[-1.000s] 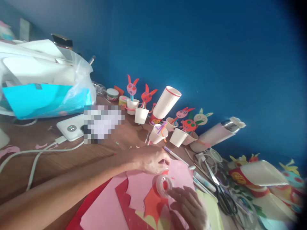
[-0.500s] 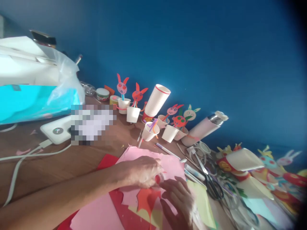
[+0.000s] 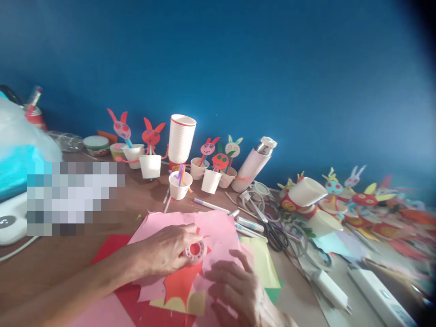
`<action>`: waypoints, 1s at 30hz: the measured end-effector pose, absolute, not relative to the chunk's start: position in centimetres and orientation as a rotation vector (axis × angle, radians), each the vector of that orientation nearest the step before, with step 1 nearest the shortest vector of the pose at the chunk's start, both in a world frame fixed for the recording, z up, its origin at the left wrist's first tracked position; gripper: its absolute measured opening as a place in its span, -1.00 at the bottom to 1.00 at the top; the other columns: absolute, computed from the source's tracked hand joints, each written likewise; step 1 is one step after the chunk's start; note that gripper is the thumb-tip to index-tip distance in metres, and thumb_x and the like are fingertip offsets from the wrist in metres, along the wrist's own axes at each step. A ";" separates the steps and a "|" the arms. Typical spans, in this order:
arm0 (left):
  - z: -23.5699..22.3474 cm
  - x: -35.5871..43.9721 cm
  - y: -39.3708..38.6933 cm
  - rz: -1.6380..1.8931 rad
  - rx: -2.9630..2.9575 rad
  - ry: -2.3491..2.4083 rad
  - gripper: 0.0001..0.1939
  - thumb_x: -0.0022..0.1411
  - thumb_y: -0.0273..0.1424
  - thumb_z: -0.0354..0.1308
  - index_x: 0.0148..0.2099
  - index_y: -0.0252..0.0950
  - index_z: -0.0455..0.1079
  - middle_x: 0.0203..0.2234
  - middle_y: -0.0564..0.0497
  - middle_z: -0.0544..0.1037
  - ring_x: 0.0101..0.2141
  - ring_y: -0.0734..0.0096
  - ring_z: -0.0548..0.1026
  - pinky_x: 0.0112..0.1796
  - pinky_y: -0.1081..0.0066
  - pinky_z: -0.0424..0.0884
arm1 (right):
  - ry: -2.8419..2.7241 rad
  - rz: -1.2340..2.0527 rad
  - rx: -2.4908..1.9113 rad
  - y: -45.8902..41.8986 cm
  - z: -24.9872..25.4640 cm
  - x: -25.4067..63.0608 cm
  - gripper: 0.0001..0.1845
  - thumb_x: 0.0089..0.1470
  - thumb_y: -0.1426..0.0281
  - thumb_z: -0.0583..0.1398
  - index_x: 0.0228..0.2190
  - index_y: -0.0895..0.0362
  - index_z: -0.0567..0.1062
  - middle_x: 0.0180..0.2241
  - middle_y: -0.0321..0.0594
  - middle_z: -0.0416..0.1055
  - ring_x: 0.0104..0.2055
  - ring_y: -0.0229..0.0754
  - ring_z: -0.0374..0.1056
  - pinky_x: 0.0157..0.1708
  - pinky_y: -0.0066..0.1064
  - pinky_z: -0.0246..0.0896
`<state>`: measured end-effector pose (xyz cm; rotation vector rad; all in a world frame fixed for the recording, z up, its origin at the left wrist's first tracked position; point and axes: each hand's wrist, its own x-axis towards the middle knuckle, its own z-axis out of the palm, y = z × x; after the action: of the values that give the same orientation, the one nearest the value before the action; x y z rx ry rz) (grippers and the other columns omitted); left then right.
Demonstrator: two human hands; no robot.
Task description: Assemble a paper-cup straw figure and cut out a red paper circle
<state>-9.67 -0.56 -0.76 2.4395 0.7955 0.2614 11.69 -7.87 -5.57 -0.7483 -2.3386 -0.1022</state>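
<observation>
My left hand (image 3: 165, 247) is closed around the edge of a small white ring (image 3: 200, 257) that looks like a tape roll, with orange-red paper showing through its centre. The ring is over a pink paper sheet (image 3: 218, 227). Beneath the hand is a cut piece of orange paper (image 3: 179, 284) with a scalloped edge. My right hand (image 3: 235, 286) lies over the papers to the right, fingers spread and holding nothing visible. Red paper (image 3: 127, 295) and a pale yellow scrap (image 3: 170, 309) stick out from under the pink sheets.
Paper cups with rabbit-faced straw figures (image 3: 151, 165) stand along the blue wall, near a tall stack of cups (image 3: 182, 141) and a leaning thermos (image 3: 254, 165). Markers (image 3: 250, 224), scissors (image 3: 275, 236), cables, a white charger (image 3: 330, 290) and a power strip (image 3: 381, 295) lie right.
The view has swung to the right, so the scene sits further left. My left hand has tilted, and the ring in it shows more fully. My right hand stays beside it, fingers spread.
</observation>
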 end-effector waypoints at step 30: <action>0.5 -8.8 -0.8 0.183 2.355 0.884 -0.77 0.24 -0.38 -0.01 -0.08 -0.14 0.38 -0.19 0.00 0.38 -0.24 0.32 0.43 -0.19 0.41 0.34 | -2.373 0.061 -0.792 -8.9 -7.7 11.7 -0.81 0.05 0.25 0.17 -0.36 0.12 0.38 -0.12 -0.41 0.45 -0.13 -0.26 0.31 0.17 -0.23 -0.25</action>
<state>-8.77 -0.78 0.46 2.3546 0.8843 0.1834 11.67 -8.86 -7.74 -0.7924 -2.3729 0.0614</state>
